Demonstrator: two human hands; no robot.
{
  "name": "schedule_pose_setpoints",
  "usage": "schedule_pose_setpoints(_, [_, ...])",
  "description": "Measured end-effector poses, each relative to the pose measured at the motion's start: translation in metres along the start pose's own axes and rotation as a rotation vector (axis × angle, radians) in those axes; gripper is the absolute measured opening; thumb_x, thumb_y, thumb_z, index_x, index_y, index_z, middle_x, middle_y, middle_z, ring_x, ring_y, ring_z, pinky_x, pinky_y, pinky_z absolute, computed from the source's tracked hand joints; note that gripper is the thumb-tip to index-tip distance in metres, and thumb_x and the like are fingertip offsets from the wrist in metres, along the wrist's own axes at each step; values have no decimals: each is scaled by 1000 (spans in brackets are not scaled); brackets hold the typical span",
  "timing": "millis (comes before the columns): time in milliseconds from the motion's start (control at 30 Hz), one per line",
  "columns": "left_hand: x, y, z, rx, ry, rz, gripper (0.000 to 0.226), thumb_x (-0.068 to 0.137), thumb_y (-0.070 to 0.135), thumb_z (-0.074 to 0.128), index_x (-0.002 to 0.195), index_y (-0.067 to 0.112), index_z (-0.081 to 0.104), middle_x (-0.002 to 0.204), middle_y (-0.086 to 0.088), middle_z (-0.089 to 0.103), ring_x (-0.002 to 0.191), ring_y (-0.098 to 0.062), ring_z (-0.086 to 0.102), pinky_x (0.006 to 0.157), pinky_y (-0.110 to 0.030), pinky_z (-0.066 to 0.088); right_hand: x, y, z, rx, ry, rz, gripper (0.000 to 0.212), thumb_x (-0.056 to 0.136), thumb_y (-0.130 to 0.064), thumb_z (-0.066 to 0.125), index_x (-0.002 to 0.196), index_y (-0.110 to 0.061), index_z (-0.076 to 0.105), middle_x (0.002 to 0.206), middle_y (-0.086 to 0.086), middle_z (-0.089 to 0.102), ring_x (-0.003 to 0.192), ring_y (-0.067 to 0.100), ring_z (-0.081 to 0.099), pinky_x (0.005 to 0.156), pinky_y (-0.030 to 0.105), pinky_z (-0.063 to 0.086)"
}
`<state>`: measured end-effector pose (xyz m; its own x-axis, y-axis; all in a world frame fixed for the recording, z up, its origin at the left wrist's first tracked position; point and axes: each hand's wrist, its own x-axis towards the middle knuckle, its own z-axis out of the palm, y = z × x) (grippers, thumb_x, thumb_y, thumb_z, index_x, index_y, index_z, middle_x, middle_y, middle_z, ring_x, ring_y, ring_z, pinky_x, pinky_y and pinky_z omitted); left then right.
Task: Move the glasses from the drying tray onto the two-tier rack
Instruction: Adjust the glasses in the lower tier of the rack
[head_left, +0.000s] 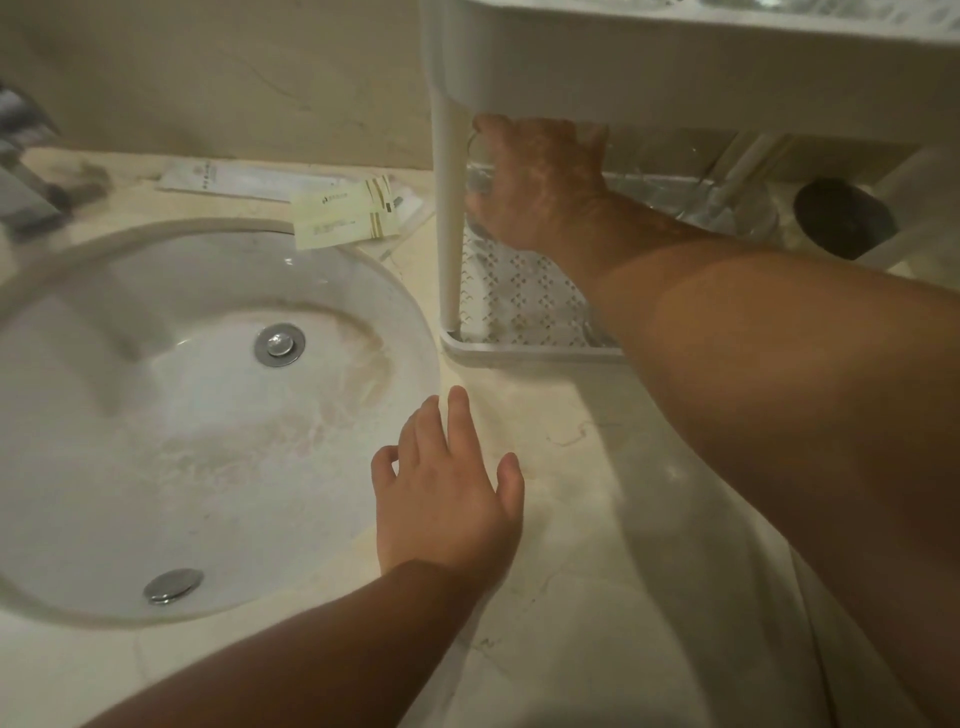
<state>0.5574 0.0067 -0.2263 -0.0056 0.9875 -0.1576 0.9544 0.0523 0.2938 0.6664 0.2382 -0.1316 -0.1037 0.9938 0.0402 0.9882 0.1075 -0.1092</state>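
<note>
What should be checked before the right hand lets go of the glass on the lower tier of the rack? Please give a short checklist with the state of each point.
1. Right hand holds the glass: ok, fingers curl round it.
2. Glass is inside the lower tier, under the upper tier: ok.
3. Glass base rests flat on the patterned floor: cannot tell, the hand hides it.
4. Room beside the other glass at the back: ok, they are apart.
5. Left hand is out of the way: ok, open over the counter by the sink.
</note>
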Motion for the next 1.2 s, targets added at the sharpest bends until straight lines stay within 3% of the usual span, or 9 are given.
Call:
schedule_pose_setpoints(100, [0, 0, 0, -1, 0, 0, 70, 93, 55, 28, 153, 20, 17, 154, -5, 35, 142, -21, 30, 114, -48, 27, 0, 1, 0, 113, -8, -13, 63, 87, -43, 62, 143, -27, 39, 133, 9, 54, 124, 32, 48, 104, 46, 42])
schedule_pose_setpoints(200, [0, 0, 0, 2, -3, -2, 70, 93, 56, 28, 153, 20, 17, 154, -5, 35, 142, -22, 30, 113, -48, 28, -1, 2, 0, 115, 26, -21, 64, 87, -42, 64, 143, -28, 38, 138, 7, 51, 128, 31, 46, 105, 46, 42])
schedule_pose_setpoints(400, [0, 1, -2, 14, 6, 4, 70, 94, 55, 29, 153, 18, 20, 151, -5, 37, 139, -22, 33, 112, -48, 30, -2, 1, -2, -14, -10, 1, 63, 85, -56, 57, 141, -33, 38, 131, 4, 55, 126, 30, 47, 109, 64, 20])
schedule_pose_setpoints(667, [0, 1, -1, 29, 12, 13, 71, 94, 54, 27, 153, 17, 17, 153, -6, 35, 140, -23, 32, 112, -48, 30, -30, 4, -8, -33, 53, -148, 57, 79, -57, 63, 130, -34, 52, 130, 6, 51, 129, 25, 40, 115, 51, 14])
schedule_pose_setpoints(933, [-1, 2, -1, 42, 25, 13, 71, 93, 53, 27, 153, 15, 18, 151, -9, 38, 137, -26, 36, 109, -49, 33, -67, 11, -12, -78, -51, -203, 66, 80, -57, 60, 142, -41, 40, 147, 16, 35, 145, 29, 21, 119, 50, -4])
schedule_pose_setpoints(1067, [0, 2, -1, 41, 26, 10, 71, 93, 53, 28, 152, 15, 20, 149, -9, 40, 135, -27, 39, 107, -49, 35, -76, 15, -13, -112, -120, -190, 66, 78, -59, 59, 140, -44, 39, 148, 13, 36, 149, 25, 12, 119, 51, -5])
schedule_pose_setpoints(1200, [0, 2, -2, 39, 26, 12, 71, 93, 53, 28, 152, 15, 19, 149, -10, 41, 135, -27, 40, 106, -49, 36, -84, 20, -18, -94, -154, -194, 62, 76, -58, 61, 134, -45, 44, 142, 11, 40, 146, 24, 20, 119, 50, -6])
